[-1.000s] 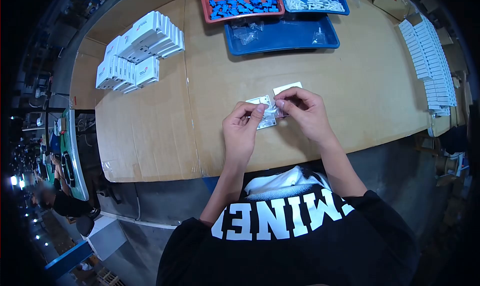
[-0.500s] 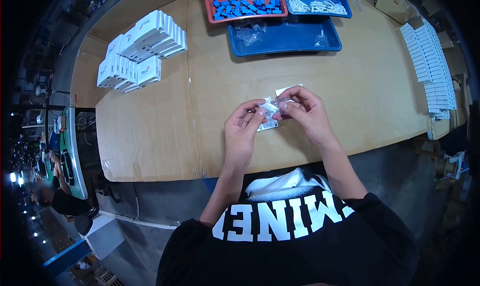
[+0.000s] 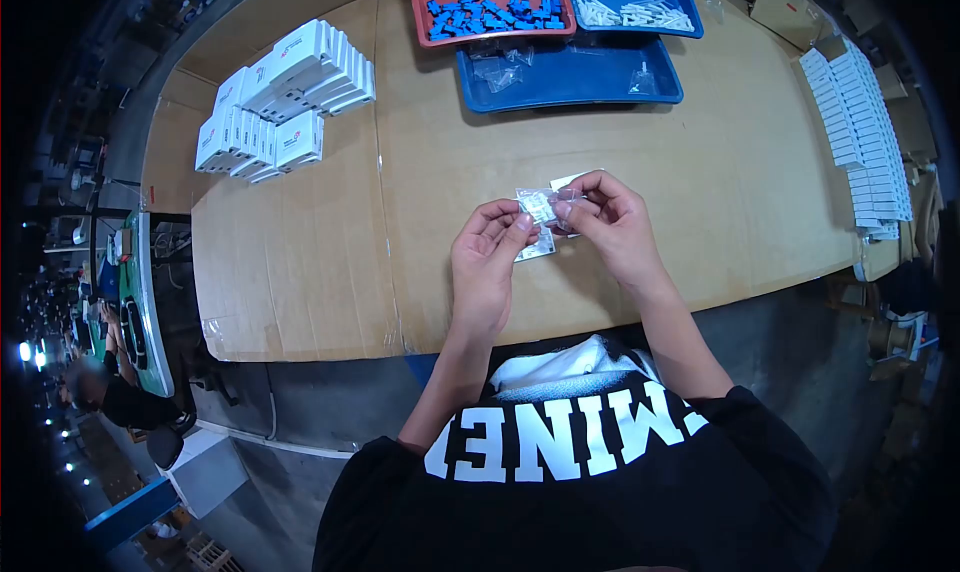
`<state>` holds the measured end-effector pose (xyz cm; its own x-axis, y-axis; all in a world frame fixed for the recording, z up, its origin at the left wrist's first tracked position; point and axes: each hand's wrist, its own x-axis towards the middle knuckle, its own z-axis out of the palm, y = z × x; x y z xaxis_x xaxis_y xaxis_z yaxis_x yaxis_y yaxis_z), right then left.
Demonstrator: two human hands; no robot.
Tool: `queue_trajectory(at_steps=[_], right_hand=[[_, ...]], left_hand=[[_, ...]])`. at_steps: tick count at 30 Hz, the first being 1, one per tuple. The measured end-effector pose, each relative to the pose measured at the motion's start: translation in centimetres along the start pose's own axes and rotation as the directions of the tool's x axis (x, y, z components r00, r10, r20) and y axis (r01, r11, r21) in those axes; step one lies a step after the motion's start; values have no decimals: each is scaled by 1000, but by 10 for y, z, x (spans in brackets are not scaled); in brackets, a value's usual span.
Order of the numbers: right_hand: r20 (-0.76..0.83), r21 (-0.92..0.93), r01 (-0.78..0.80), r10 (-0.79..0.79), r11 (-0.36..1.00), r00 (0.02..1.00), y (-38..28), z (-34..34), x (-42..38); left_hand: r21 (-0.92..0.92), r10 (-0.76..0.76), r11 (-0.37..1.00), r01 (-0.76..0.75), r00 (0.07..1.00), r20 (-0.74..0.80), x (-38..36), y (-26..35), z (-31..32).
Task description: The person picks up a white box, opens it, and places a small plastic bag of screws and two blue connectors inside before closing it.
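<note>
Centrally, a small clear plastic bag with white contents point(image 3: 538, 207) is held above the brown cardboard-covered bench point(image 3: 290, 272), its long axis laid roughly crosswise between the hands. Its left side is pinched by the left hand point(image 3: 487, 257), its right by the right hand point(image 3: 618, 230); both thumbs are angled inward, forearms converging forward.

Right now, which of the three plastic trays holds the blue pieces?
The red tray, at the upper left of the group; the other two trays are blue, one beside it with white pieces, one below.
</note>
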<state>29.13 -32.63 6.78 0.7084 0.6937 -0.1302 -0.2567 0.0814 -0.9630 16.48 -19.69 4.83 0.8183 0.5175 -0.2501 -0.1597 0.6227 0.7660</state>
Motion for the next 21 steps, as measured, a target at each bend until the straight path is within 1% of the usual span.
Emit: queue_trajectory(at_steps=[1, 3, 4, 6, 7, 9, 10, 12, 13, 15, 16, 18, 19, 21], right_hand=[[1, 0, 0, 0, 1000, 1000, 1, -1, 0], [26, 67, -29, 28, 997, 999, 2, -2, 0], [25, 67, -32, 31, 997, 999, 1, -2, -1], [55, 92, -79, 74, 993, 996, -3, -1, -3], [55, 93, -78, 73, 993, 996, -2, -1, -3], [55, 86, -110, 105, 990, 993, -1, -1, -3], [57, 86, -108, 103, 990, 993, -1, 0, -4], [139, 30, -45, 40, 999, 989, -1, 3, -7], [138, 31, -44, 40, 999, 990, -1, 5, -8], [151, -9, -4, 5, 1000, 988, -2, 11, -10], [151, -11, 3, -1, 1000, 989, -2, 10, -10], [141, 19, -81, 78, 997, 987, 2, 6, -10], [143, 19, -80, 77, 997, 987, 1, 5, -9], [92, -16, -45, 47, 999, 995, 2, 4, -9]], left_hand=[[0, 1, 1000, -1, 1000, 0, 1, -1, -1], [15, 67, 998, -67, 998, 1, 2, -3, -2], [14, 64, 998, -64, 998, -1, 2, -4, -2], [-77, 52, 996, -52, 999, -8, -1, 2, 5], [-76, 52, 996, -53, 999, -8, -2, 1, 5], [-158, 20, 987, -20, 1000, -5, -3, 2, 5], [-158, 24, 987, -24, 1000, -5, -3, 1, 3], [-151, 52, 987, -55, 998, -18, -3, -3, -1], [-150, 52, 987, -54, 999, -17, -2, -5, -3], [-65, 95, 993, -96, 995, -16, 0, -5, -3], [-65, 99, 993, -100, 995, -10, -1, -4, -1], [3, 40, 999, -40, 999, 4, -7, 9, 12], [3, 43, 999, -43, 999, 3, -6, 9, 10], [66, -38, 997, 35, 998, 47, -4, 4, 3]])
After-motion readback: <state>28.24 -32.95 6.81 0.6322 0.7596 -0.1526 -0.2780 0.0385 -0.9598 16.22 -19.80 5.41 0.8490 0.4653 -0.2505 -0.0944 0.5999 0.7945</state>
